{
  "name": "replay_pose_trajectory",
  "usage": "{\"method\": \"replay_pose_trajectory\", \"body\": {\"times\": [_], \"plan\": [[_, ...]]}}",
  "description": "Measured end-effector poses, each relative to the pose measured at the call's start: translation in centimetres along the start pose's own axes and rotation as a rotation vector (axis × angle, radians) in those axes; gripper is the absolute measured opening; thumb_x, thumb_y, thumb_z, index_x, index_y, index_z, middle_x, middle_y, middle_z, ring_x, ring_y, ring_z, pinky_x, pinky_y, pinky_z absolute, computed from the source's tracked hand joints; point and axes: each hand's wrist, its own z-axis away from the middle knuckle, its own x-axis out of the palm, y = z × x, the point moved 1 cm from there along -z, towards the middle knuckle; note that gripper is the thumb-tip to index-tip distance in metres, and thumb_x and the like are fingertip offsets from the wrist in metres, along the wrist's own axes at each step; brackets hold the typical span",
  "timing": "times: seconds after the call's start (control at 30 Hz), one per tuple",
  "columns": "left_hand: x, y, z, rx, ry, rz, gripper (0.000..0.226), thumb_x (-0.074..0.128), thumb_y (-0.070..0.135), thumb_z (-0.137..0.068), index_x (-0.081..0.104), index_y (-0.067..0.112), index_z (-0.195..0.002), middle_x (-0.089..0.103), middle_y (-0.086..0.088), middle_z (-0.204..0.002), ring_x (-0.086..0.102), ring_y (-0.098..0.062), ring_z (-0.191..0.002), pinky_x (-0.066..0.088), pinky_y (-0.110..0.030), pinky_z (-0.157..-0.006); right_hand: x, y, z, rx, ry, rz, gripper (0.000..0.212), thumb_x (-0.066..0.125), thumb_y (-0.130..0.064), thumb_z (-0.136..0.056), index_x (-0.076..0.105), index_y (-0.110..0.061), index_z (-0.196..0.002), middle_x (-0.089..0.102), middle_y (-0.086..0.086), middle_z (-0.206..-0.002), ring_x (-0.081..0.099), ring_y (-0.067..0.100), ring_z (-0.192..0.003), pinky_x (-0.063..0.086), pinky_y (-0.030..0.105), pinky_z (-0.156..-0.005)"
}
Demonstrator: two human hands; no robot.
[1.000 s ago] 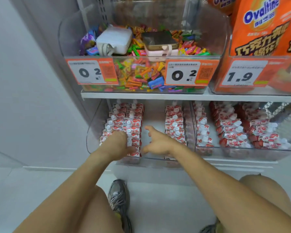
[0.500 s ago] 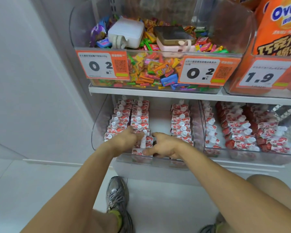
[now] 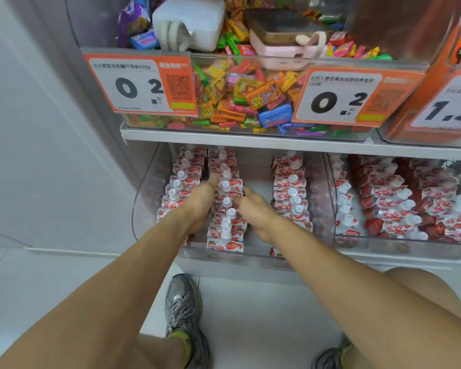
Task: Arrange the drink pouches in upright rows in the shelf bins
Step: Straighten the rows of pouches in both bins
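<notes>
Red-and-white drink pouches with white caps stand in the clear left bin (image 3: 144, 198) on the lower shelf: a left row (image 3: 180, 182), a middle row (image 3: 225, 235) and a right row (image 3: 290, 193). My left hand (image 3: 200, 203) presses against the middle row's left side, thumb up, its fingers hidden between the rows. My right hand (image 3: 253, 209) lies along that row's right side with fingers pointing into the bin. A bare strip of bin floor runs between the middle and right rows. The neighbouring bin (image 3: 383, 243) holds more pouches (image 3: 391, 203), some leaning.
The upper shelf's edge (image 3: 224, 135) hangs just above the pouches. Its candy bin (image 3: 250, 91) carries a white charger (image 3: 189, 20) and a phone in a pink case (image 3: 282, 43). A grey wall is at the left. My shoe (image 3: 183, 315) is on the white floor.
Both hands moved from the front of the bin to either side of the middle row, reaching deeper. My head has come closer to the shelf.
</notes>
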Motion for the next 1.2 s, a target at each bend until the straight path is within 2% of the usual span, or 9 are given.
{"method": "replay_pose_trajectory", "body": {"times": [0.23,0.33,0.43,0.57,0.8,0.93,1.0,1.1,1.2], "plan": [[1.0,1.3,-3.2,0.056,0.199,-0.219,0.072,0.023,0.062,-0.096,0.028,0.011,-0.147,0.046,-0.016,-0.145,0.046,-0.031,-0.131,0.031,-0.044,-0.113,0.4,-1.2,-1.7,-0.039,0.187,-0.024,0.056,0.042,-0.022,-0.098,0.029,-0.025,-0.153,0.047,0.003,-0.146,0.044,0.025,-0.132,0.034,0.031,-0.099],[0.2,0.6,-3.1,0.07,0.132,-0.241,0.07,0.022,0.064,-0.096,0.03,0.017,-0.148,0.045,-0.009,-0.146,0.043,-0.028,-0.133,0.03,-0.037,-0.108,0.6,-1.4,-1.7,0.023,0.177,-0.101,0.046,0.051,-0.038,-0.081,0.061,-0.024,-0.124,0.064,0.002,-0.123,0.057,0.024,-0.109,0.045,0.04,-0.098],[0.3,0.5,-3.7,0.093,0.163,-0.252,0.067,0.022,0.062,-0.097,0.032,0.018,-0.146,0.046,-0.011,-0.144,0.044,-0.03,-0.13,0.031,-0.037,-0.103,0.0,-1.5,-2.5,0.065,0.302,-0.197,0.046,0.047,-0.049,-0.069,0.068,-0.015,-0.092,0.07,0.011,-0.106,0.064,0.031,-0.099,0.049,0.052,-0.096],[1.5,1.2,-4.9,0.2,0.322,-0.221,0.052,0.027,0.048,-0.101,0.037,0.015,-0.14,0.053,-0.016,-0.133,0.052,-0.03,-0.107,0.037,-0.031,-0.087,-0.6,-2.1,-4.2,0.052,0.349,-0.079,0.045,0.041,-0.038,-0.099,0.058,-0.012,-0.131,0.061,0.009,-0.123,0.056,0.029,-0.11,0.043,0.035,-0.097],[0.7,1.1,-5.3,0.178,0.15,-0.139,0.047,0.033,0.039,-0.103,0.05,0.008,-0.134,0.055,-0.017,-0.135,0.053,-0.034,-0.123,0.04,-0.03,-0.084,0.1,-1.7,-4.9,-0.009,0.315,0.004,0.043,0.035,-0.048,-0.101,0.052,-0.022,-0.132,0.065,0.013,-0.125,0.059,0.032,-0.109,0.047,0.042,-0.097],[1.6,2.0,-5.2,0.254,0.219,-0.068,0.038,0.038,0.031,-0.102,0.055,0.003,-0.122,0.061,-0.019,-0.123,0.06,-0.027,-0.1,0.045,-0.034,-0.086,-0.5,-1.9,-5.0,-0.023,0.346,0.049,0.049,0.033,-0.044,-0.104,0.031,-0.028,-0.15,0.055,0.015,-0.138,0.053,0.037,-0.122,0.042,0.041,-0.096],[2.0,1.9,-4.8,0.268,0.253,0.004,0.025,0.047,0.027,-0.098,0.055,0.011,-0.116,0.065,-0.007,-0.106,0.06,-0.017,-0.088,0.047,-0.029,-0.083,-0.5,-2.4,-5.4,-0.055,0.329,0.022,0.046,0.033,-0.044,-0.103,0.04,-0.026,-0.144,0.061,0.015,-0.131,0.057,0.036,-0.115,0.045,0.045,-0.099],[2.0,1.6,-5.1,0.265,0.241,0.005,0.048,0.053,0.039,-0.087,0.046,0.023,-0.132,0.065,-0.002,-0.115,0.062,-0.02,-0.104,0.049,-0.035,-0.089,-0.4,-2.2,-6.0,-0.061,0.306,-0.007,0.038,0.037,-0.048,-0.099,0.057,-0.024,-0.122,0.068,0.013,-0.114,0.063,0.032,-0.102,0.049,0.05,-0.096],[1.9,2.0,-5.3,0.297,0.174,-0.199,0.024,0.043,0.033,-0.096,0.059,0.021,-0.108,0.065,0.003,-0.098,0.061,-0.009,-0.087,0.049,-0.019,-0.077,-0.8,-1.7,-6.7,-0.059,0.344,-0.067,0.047,0.038,-0.054,-0.088,0.058,-0.025,-0.119,0.068,0.011,-0.113,0.065,0.032,-0.101,0.051,0.05,-0.094]]}}
